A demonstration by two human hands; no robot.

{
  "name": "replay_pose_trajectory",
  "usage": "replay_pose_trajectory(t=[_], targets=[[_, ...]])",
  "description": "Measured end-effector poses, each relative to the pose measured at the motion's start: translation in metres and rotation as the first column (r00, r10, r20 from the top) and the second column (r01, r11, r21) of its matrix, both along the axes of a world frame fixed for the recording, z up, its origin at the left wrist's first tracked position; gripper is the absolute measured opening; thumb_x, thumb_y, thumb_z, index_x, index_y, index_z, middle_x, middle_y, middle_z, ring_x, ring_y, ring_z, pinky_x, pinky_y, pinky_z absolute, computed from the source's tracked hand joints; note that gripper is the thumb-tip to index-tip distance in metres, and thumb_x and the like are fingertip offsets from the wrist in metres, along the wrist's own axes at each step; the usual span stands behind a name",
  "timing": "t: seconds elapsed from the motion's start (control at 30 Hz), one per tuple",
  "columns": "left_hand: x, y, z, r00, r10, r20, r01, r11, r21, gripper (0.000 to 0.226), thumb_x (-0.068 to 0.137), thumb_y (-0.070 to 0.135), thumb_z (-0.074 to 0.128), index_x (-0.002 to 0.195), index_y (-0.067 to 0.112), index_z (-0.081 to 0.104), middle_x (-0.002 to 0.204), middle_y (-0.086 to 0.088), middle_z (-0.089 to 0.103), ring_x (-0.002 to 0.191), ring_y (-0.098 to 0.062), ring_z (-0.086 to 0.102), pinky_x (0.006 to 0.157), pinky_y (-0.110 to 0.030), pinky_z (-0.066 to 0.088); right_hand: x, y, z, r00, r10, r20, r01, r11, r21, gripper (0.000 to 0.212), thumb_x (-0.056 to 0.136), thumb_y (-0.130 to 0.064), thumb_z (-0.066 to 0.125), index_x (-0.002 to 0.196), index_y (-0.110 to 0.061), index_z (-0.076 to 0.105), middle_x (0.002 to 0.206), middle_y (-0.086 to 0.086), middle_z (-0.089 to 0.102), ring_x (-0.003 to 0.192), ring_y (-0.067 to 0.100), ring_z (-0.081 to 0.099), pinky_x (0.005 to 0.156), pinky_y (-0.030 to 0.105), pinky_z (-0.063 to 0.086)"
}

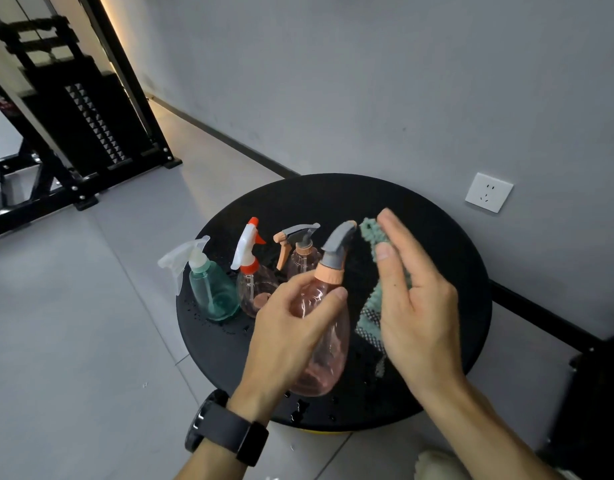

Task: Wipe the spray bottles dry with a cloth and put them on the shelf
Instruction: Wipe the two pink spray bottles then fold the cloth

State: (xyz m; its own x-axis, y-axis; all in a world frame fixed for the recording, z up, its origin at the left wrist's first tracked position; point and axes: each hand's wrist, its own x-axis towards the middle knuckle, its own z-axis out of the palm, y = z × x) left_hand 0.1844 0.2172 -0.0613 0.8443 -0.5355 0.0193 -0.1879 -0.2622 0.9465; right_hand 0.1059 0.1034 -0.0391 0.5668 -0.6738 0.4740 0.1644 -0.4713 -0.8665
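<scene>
A person's left hand [291, 327] grips a pink spray bottle [324, 337] by its upper body at centre frame, tilting it so the grey trigger head points toward the upper right, apparently to turn its wet side toward the cloth. The right hand [416, 306], just right of the bottle, pinches a green cloth [371, 233] between thumb and fingers, the fabric trailing down behind the palm; cloth and bottle appear just apart, not yet touching. Behind the held bottle, left of centre on a round black table [437, 237], three more bottles stand upright in a close row: a teal one [213, 292] with a clear trigger, a pink one with a white and red trigger [250, 271], and another pink one with a grey trigger [300, 252]. Water droplets dot the tabletop around them, suggesting all still need drying. A black watch [229, 434] sits on the left wrist at lower centre. A dark metal rack [87, 133] stands at upper left, possibly the shelf meant for the bottles. A white wall socket [489, 192] is at right. The wiping of this bottle looks barely begun.
</scene>
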Motion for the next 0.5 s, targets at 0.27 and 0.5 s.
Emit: replay_pose_trajectory(t=[0.27,0.5], targets=[[0.003,0.0,-0.012,0.971,-0.028,0.238,-0.015,0.984,0.178,0.032,0.069,0.073,0.053,0.099,0.063,0.057,0.107,0.029,0.062,0.099,0.007,0.061,0.088,-0.035,0.053,0.004,-0.007,-0.002,0.966,0.188,-0.175,-0.246,0.875,-0.417,0.036,0.1,-0.015,0.047,0.135,-0.005,0.053,0.144,0.002,0.049,0.138,0.006,0.038,0.11,0.015,0.03],[0.006,0.007,-0.011,0.942,-0.03,0.333,-0.042,0.978,0.206,0.018,0.071,0.066,0.053,0.088,0.071,0.05,0.104,0.035,0.059,0.096,0.005,0.06,0.083,-0.031,0.053,0.006,-0.009,-0.008,0.937,0.221,-0.27,-0.319,0.857,-0.404,0.036,0.098,-0.013,0.047,0.132,-0.009,0.057,0.14,0.0,0.053,0.137,0.002,0.037,0.11,0.019,0.033]])
